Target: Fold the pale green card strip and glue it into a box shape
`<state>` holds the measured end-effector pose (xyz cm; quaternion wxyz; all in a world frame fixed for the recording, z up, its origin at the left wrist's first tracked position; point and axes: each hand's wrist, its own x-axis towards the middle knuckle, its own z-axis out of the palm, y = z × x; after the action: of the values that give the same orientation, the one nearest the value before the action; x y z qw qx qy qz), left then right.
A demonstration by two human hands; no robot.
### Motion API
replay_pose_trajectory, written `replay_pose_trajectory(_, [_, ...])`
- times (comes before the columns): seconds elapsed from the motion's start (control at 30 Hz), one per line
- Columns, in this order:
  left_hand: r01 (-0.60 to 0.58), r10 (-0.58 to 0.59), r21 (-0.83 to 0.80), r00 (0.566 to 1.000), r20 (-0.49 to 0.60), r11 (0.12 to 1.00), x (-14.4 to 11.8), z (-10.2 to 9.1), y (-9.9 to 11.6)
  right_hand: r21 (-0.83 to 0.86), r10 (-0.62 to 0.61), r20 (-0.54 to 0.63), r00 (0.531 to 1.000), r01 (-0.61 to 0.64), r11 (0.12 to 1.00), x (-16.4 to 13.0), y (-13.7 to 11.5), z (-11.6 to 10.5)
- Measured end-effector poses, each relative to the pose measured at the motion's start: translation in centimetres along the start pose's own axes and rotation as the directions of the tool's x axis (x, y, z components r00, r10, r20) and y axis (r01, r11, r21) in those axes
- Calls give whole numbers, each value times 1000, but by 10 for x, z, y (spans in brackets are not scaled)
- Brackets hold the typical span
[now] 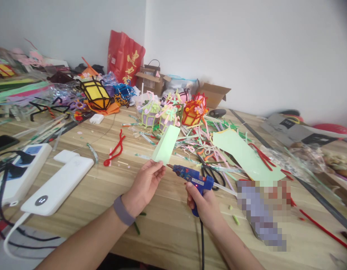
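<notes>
- The folded green paper [168,142] is up past the left hand [147,182], its long side pointing away and leaning a bit right.
- The left hand is nearest, pinching the paper's bottom end.
- The right hand [203,202] is wrapped around a blue glue gun [187,173].
- Its tip is right by that bottom end; I can't tell if they touch.
- Black scissors [220,176] lie behind the gun.

Both bare forearms [89,225] stretched forward, angled inward; bare left hand [145,180] closed in pinch, bare right hand [205,206] curled in full grip, both thumbs [194,191] laid uppermost.
</notes>
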<state>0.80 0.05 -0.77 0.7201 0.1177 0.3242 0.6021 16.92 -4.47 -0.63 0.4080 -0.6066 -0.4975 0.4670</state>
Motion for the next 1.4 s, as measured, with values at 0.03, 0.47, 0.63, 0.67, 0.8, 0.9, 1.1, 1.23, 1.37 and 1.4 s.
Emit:
replay_pose_trajectory(0.03, [0,0,-2,1000,1,1000,0,0,0,3,-1,-2,1000,1,1000,0,0,0])
replay_pose_trajectory(0.47, [3,-3,-6,1000,4,1000,-1,0,0,1,4,-21,1000,-4,1000,0,-1,1])
replay_pose_trajectory(0.63, [5,-5,0,1000,2,1000,0,0,0,-2,7,-23,1000,-7,1000,-1,-4,1])
replay_pose_trajectory(0.67, [4,-4,1,1000,0,1000,0,0,0,-3,12,-24,1000,-12,1000,-1,-4,1])
replay_pose_trajectory(0.8, [8,-8,12,1000,-8,1000,0,1,0,-31,12,-24,1000,-13,999,-1,-2,1])
replay_pose_trajectory(0.9, [12,-12,16,1000,-20,1000,-1,1,0,-45,5,-27,1000,-6,999,0,-1,1])
replay_pose_trajectory(1.1, [11,-11,8,1000,-19,1000,-1,0,0,-59,22,-28,999,-24,998,-1,-3,1])
replay_pose_trajectory(1.23, [8,-8,14,1000,-14,1000,0,-1,0,-62,19,-29,999,-21,998,-1,-4,1])
replay_pose_trajectory(1.37, [12,-12,13,1000,-23,1000,0,0,0,-66,17,-26,1000,-19,998,0,-4,1])
replay_pose_trajectory(1.4, [13,-12,11,1000,-25,1000,0,0,0,-62,18,-27,999,-20,998,0,-4,1])
